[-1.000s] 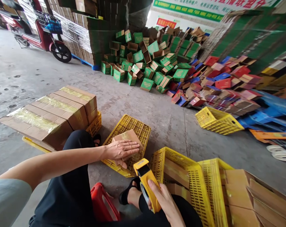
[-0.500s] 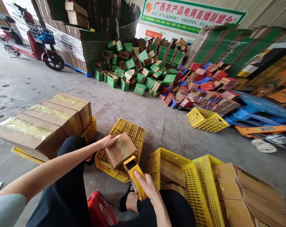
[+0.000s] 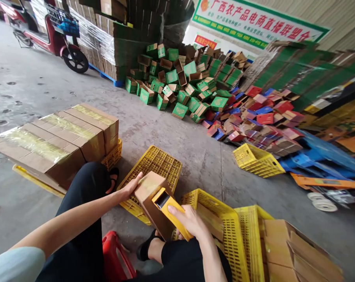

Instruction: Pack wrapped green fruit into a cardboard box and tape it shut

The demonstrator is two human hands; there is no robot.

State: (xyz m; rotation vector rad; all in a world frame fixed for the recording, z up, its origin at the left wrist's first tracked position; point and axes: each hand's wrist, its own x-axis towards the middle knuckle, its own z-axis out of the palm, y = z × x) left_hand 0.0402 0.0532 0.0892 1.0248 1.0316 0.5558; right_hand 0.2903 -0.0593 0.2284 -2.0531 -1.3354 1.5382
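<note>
My left hand [image 3: 132, 185] holds a small brown cardboard box [image 3: 156, 207] by its left side, some of the fingers hidden by the box. The box stands tilted above a yellow plastic crate [image 3: 162, 161], its narrow top face towards me. My right hand [image 3: 187, 220] is wrapped round a yellow tape dispenser [image 3: 172, 213], whose front end lies against the box's upper right edge. Whether tape runs between them I cannot make out.
Taped cartons [image 3: 64, 135] rest on a crate at left. Nearer right, a yellow crate [image 3: 234, 231] holds cardboard, beside flattened-looking cartons [image 3: 295, 250]. A red stool [image 3: 114, 254] is below me. Piled green boxes [image 3: 180, 111], a blue pallet [image 3: 321, 156] and a scooter [image 3: 51, 43] stand beyond.
The box has turned from showing its broad taped face to a narrower face and moved slightly down. The dispenser has shifted up against its edge. My view has swung a little left.
</note>
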